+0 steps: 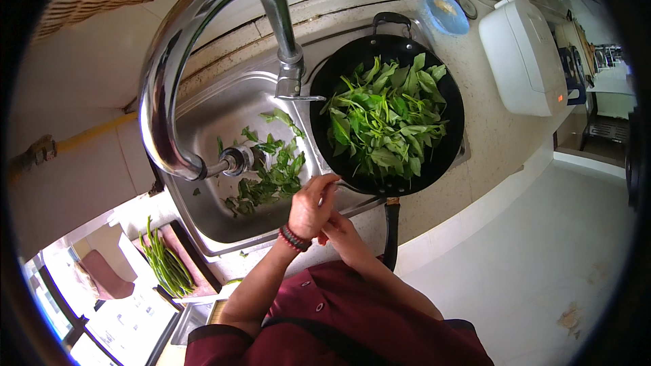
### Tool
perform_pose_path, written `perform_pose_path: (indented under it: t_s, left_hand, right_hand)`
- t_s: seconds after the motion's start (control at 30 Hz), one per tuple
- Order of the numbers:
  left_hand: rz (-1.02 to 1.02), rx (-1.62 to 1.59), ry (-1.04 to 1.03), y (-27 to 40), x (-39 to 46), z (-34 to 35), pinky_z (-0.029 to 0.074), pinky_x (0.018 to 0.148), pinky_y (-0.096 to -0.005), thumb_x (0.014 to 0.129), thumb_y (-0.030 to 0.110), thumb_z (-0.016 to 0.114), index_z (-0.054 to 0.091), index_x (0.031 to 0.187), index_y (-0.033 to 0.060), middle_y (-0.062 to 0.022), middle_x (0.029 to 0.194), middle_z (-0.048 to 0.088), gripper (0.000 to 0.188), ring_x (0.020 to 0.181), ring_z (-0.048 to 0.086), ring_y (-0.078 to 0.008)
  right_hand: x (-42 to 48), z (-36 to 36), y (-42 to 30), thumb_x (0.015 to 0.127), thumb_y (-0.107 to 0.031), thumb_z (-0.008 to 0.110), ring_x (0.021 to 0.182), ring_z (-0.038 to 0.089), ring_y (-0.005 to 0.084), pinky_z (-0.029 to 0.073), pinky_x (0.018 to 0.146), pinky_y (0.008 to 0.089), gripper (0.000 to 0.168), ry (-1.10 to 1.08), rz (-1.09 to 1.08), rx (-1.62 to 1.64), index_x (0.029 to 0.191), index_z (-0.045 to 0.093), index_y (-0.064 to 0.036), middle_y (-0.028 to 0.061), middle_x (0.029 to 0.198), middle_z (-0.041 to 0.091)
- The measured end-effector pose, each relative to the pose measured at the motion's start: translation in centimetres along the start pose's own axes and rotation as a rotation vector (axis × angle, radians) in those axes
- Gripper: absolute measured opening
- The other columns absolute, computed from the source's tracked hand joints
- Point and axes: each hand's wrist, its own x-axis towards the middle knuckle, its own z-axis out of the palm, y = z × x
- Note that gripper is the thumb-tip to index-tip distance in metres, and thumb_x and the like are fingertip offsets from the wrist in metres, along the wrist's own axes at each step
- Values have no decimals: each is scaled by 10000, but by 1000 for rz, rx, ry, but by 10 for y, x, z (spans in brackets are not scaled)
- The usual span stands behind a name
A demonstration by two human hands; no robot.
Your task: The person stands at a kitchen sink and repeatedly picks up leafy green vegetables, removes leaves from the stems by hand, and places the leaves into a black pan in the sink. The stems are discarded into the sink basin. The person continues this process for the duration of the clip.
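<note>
My left hand (311,205), with a beaded bracelet at its wrist, is over the front right rim of the steel sink (203,223). Just beside and partly behind it, my right hand (342,234) touches or nearly touches it; whether anything is between the fingers cannot be told. Loose green leaves (277,173) lie in the sink basin. To the right, a black wok (452,112) holds a heap of leafy greens (389,117). Its handle (391,234) points toward my body.
A chrome faucet (157,86) arches over the sink. Green stalks (165,264) lie on a board (196,264) at the lower left. A blue bowl (446,14) and a white appliance (524,56), probably a rice cooker, stand on the counter (473,178) at the upper right.
</note>
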Motion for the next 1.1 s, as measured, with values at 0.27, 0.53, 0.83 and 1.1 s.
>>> perform_pose_path:
  t_s: [0.27,0.53,0.83,1.1]
  left_hand:
    - [-505,26,-179,-149,-48,-79,509,612,-283,842,95,577,628,1016,43,-117,856,664,189,673,646,-180]
    - [-157,713,-148,-209,-13,-50,488,696,-420,790,81,598,613,954,118,-111,929,578,169,875,594,-311]
    - [-124,532,111,-213,-9,-84,482,674,-423,840,181,608,613,943,81,-98,956,617,143,773,614,-303]
    - [-376,644,-95,-188,-3,-71,505,629,-386,866,254,586,626,1006,113,-113,820,659,202,730,650,-293]
  right_hand:
    - [15,7,-21,950,-137,482,898,599,165,487,772,303,205,-116,26,407,1132,496,-43,116,1043,613]
    - [14,-13,-16,938,-143,502,704,554,115,452,663,249,132,22,-35,221,1006,545,-39,70,858,616]
    - [19,-14,-14,937,-155,509,705,552,110,454,662,243,140,27,25,238,1005,543,-37,59,846,612]
    - [16,-11,-8,945,-167,501,723,563,109,458,662,242,150,6,-2,131,1013,545,-40,59,862,620]
